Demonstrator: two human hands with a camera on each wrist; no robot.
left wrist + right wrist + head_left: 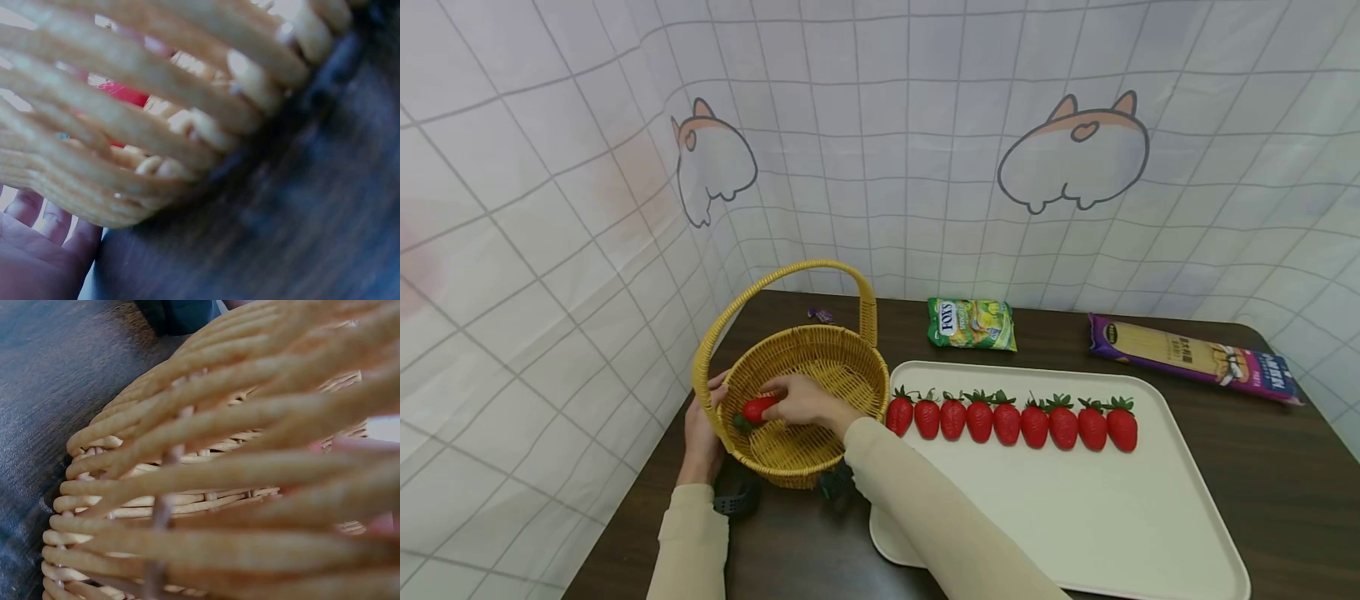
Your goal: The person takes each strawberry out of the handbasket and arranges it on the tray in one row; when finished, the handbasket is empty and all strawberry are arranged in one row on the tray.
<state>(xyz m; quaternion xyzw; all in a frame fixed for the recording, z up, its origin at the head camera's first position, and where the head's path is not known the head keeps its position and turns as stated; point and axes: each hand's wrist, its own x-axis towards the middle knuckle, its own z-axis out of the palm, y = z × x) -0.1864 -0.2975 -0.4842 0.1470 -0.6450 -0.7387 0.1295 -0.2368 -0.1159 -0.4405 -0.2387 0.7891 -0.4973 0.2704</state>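
Inside the yellow wicker basket [820,475], my right hand [801,400] pinches a red strawberry [757,408] whose green leaves point left. My left hand [700,433] touches the outside of the basket's left wall, beside the foot of the tall handle. In the left wrist view the fingers of that left hand [44,250] lie along the woven wall, and some red shows through the gaps. Woven strands of the basket [206,481] fill most of the right wrist view, hiding most of the right hand there.
A white tray [1060,508] on the dark table holds a row of several strawberries [1007,423] near its back edge. Behind it lie a green candy bag [972,324] and a purple pasta packet [1195,357]. A small purple wrapped candy [822,316] is behind the basket.
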